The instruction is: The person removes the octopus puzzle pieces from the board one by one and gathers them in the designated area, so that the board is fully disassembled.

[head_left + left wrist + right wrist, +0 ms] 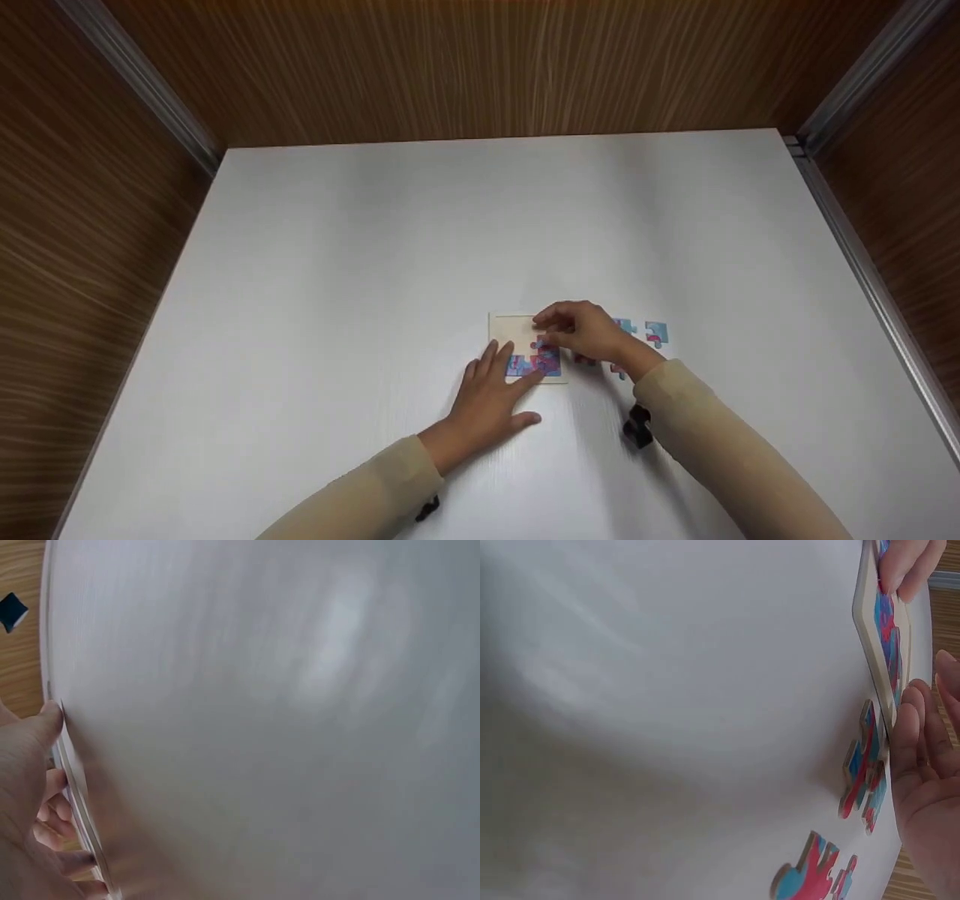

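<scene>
1. The puzzle tray (514, 328) lies flat on the white table (360, 262), in front of the person.
2. Joined puzzle pieces (517, 366) fill part of its near side; its far left part shows bare board.
3. The left hand (480, 401) rests on the tray's near left side, fingers spread and fairly straight, gripping nothing.
4. The right hand (592, 330) is over the tray's right side, fingers bent, the thumb by an upper piece (539, 346). The fingers hide the contact, so I cannot tell whether it pinches that piece.
5. Loose pieces (657, 332) lie on the table right of the tray, some partly behind the right hand.
6. Beige sleeves (727, 442) cover both forearms; brown wood panels (450, 67) stand around the table.
</scene>
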The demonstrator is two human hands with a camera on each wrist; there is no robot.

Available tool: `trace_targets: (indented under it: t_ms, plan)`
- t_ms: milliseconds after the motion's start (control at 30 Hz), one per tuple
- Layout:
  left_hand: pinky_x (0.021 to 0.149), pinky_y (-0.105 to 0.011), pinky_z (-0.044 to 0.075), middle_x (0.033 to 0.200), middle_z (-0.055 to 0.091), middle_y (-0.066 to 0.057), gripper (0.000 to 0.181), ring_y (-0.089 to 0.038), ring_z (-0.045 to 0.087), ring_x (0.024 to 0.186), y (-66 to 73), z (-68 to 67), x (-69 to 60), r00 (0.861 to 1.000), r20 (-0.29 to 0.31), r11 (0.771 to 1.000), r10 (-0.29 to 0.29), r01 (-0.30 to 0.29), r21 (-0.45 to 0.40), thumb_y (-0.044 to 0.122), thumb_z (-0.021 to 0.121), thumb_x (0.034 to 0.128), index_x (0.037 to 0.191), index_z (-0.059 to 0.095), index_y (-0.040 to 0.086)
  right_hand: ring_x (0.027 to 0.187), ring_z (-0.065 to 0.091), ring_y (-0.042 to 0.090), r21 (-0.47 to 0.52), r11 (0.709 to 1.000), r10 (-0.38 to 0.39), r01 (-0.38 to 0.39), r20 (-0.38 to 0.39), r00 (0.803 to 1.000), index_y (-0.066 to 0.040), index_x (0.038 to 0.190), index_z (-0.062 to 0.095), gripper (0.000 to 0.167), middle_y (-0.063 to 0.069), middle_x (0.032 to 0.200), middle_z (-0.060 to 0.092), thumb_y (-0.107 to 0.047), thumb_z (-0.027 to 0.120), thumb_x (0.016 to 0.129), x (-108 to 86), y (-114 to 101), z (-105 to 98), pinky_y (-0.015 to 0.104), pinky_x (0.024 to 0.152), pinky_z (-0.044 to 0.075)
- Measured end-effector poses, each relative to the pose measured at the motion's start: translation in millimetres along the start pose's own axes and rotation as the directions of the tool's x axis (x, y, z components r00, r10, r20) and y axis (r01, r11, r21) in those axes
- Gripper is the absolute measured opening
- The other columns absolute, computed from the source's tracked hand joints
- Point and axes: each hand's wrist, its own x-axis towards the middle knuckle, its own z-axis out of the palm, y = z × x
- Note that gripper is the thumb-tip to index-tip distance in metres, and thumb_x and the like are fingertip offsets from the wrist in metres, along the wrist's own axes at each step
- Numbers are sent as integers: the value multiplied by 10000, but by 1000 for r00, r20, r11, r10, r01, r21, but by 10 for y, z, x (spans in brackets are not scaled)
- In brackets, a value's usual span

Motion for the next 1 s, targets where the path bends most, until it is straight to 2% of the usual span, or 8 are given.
trace_targets:
  t_ms: [100,333,533,767,1000]
  plan:
    - [1036,-509,267,1513,241,-192,618,-394,140,1402,-4,3,4,1000,0,1000,0,0,2,550,613,857,1408,489,298,811,600,174,-32,999,12,-12,3,1000,-71,1125,681,240,66,1032,687,-75,671,885,9,4,2,311,596,500]
    - [1036,-513,268,1512,242,-194,612,-398,140,1402,-3,3,10,1000,3,1000,2,-2,4,547,620,855,1399,500,295,827,603,159,-64,998,-17,18,22,1000,-61,1094,692,209,45,1005,696,-63,664,887,17,10,-6,306,698,494]
    - [1032,-510,281,1511,242,-190,617,-393,142,1403,-4,17,15,1000,13,999,-2,2,32,560,605,859,1412,478,316,755,595,154,-40,999,-15,17,49,999,-68,1075,695,193,37,1005,697,-33,631,897,27,29,-1,307,560,500]
    - [1035,-520,278,1514,242,-195,618,-399,136,1404,-13,36,15,1000,2,1000,2,-2,22,559,610,855,1406,489,307,877,628,160,-26,999,-26,27,44,999,-75,1052,695,174,7,997,701,-48,654,885,43,48,12,353,790,491]
    - [1040,-523,269,1518,234,-194,620,-402,126,1405,-18,30,7,1000,5,1000,0,0,10,559,603,860,1414,477,311,848,629,171,19,998,-59,58,41,997,-52,1031,692,157,20,939,686,-54,677,875,68,35,-9,361,796,484]
